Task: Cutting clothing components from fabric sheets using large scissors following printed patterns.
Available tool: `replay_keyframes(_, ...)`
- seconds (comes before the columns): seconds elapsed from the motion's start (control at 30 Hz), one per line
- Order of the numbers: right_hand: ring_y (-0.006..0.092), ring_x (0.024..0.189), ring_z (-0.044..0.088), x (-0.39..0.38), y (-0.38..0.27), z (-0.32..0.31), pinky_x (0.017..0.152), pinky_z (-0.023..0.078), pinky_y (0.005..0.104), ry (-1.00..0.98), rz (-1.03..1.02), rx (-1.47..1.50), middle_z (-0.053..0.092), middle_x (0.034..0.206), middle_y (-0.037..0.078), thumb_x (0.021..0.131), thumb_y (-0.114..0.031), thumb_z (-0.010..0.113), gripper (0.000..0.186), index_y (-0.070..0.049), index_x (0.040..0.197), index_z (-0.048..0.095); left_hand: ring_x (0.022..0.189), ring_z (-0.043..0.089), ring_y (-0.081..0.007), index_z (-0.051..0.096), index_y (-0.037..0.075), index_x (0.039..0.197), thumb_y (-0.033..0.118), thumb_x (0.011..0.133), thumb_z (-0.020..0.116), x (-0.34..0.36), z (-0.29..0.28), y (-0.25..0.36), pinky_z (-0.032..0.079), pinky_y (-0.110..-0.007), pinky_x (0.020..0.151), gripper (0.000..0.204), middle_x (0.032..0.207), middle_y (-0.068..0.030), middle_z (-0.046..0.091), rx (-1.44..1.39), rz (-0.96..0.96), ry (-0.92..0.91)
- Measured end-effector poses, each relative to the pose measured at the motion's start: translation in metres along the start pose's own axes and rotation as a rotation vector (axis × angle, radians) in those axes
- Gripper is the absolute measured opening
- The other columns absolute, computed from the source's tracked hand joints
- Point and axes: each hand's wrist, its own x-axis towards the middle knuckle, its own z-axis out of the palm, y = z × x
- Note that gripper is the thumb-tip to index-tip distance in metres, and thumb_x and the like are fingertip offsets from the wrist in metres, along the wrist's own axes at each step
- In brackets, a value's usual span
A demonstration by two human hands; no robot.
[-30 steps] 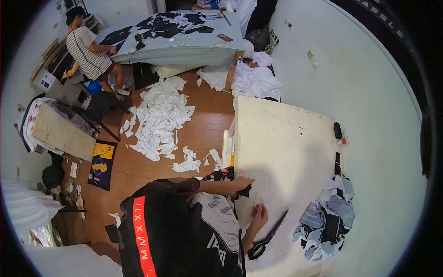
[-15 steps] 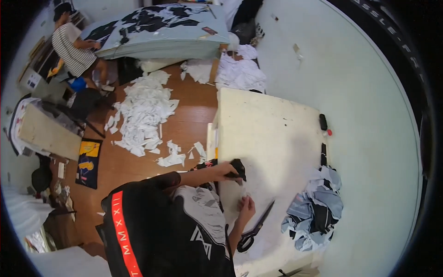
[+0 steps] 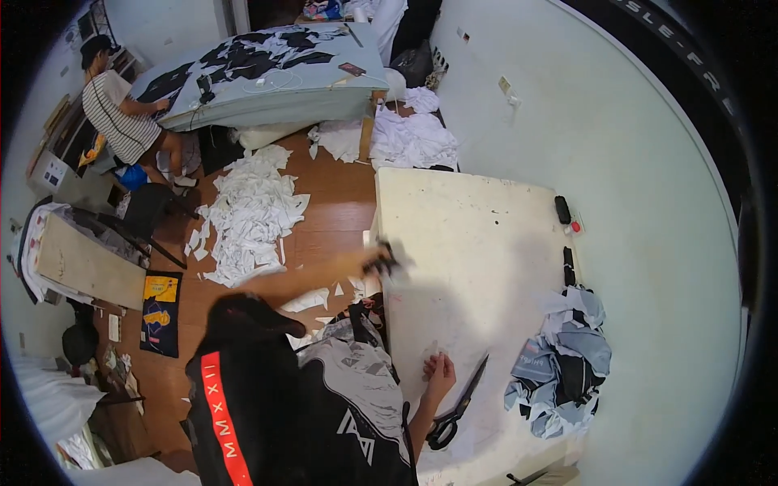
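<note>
My left hand (image 3: 377, 261) is stretched out over the left edge of the cream table (image 3: 438, 211). Its fingers are closed around a small black thing (image 3: 391, 256), too smeared by motion to name. Lower on the tabletop, my right hand (image 3: 440, 371) is pinched together, and something tiny and pale seems to sit at its fingertips. Just right of that hand lie large black-handled scissors (image 3: 460, 405), blades pointing away from me. Grey and white cloth (image 3: 354, 381) hangs at the table's near left edge, against my body.
Grey and black fabric pieces (image 3: 567, 364) are heaped at the table's right side by the wall. White scraps (image 3: 251, 215) cover the floor to the left. Farther back, a person (image 3: 121, 113) stands at another table (image 3: 267, 105) spread with dark pieces. A black chair (image 3: 150, 212) stands left.
My left hand has swung away and to the left with the black thing, apart from my right hand. The right hand has stayed near its place. The whole view has shifted slightly.
</note>
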Motion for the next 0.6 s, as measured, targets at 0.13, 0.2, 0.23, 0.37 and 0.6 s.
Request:
replay_keyframes(0.13, 0.0163, 0.077, 0.073, 0.002, 0.01, -0.006, 0.06, 0.055, 0.0262, 0.014, 0.007, 0.023, 0.075, 0.096, 0.009, 0.106, -0.025, 0.069, 0.031, 0.0, 0.124, 0.07, 0.065, 0.068, -0.0186, 0.072, 0.007, 0.101, 0.035, 0.098, 0.063, 0.02, -0.053, 0.135, 0.047, -0.032, 0.043, 0.029, 0.084, -0.0087, 0.073, 0.003, -0.207, 0.47)
replay_keyframes(0.2, 0.0161, 0.073, 0.073, 0.003, -0.008, 0.005, 0.058, 0.054, 0.0266, -0.001, 0.022, -0.049, 0.075, 0.095, 0.009, 0.105, -0.022, 0.069, 0.031, 0.001, 0.126, 0.069, 0.066, 0.07, -0.0185, 0.07, 0.006, 0.1, 0.033, 0.096, 0.068, 0.024, -0.079, 0.127, 0.049, -0.033, 0.046, 0.027, 0.084, -0.0071, 0.073, 0.148, -0.349, 0.349)
replay_keyframes(0.23, 0.0153, 0.072, 0.073, 0.008, -0.003, 0.008, 0.056, 0.054, 0.0264, 0.0, 0.003, -0.017, 0.075, 0.094, 0.009, 0.105, -0.023, 0.07, 0.029, 0.0, 0.123, 0.07, 0.066, 0.069, -0.0179, 0.07, 0.007, 0.1, 0.031, 0.095, 0.072, 0.03, -0.087, 0.108, 0.049, -0.033, 0.047, 0.025, 0.083, -0.0053, 0.072, 0.231, -0.452, 0.139)
replay_keyframes(0.37, 0.0147, 0.072, 0.073, 0.01, 0.01, 0.012, 0.055, 0.054, 0.0262, 0.135, -0.082, 0.015, 0.075, 0.092, 0.009, 0.104, -0.022, 0.071, 0.027, 0.0, 0.118, 0.072, 0.083, 0.072, -0.0148, 0.069, 0.006, 0.118, 0.021, 0.089, 0.082, 0.073, -0.04, 0.093, 0.054, -0.028, 0.057, 0.036, 0.098, -0.0032, 0.074, 0.93, -0.637, -0.286)
replay_keyframes(0.6, 0.0157, 0.069, 0.073, -0.004, -0.001, 0.004, 0.06, 0.057, 0.0288, 0.141, -0.112, 0.026, 0.075, 0.086, 0.009, 0.101, -0.022, 0.073, 0.027, 0.003, 0.114, 0.074, 0.127, 0.061, -0.0368, 0.019, 0.006, 0.169, 0.039, 0.102, 0.073, 0.204, 0.122, 0.103, 0.063, -0.041, 0.083, 0.093, 0.161, -0.0294, 0.042, 0.21, 0.362, 0.24)
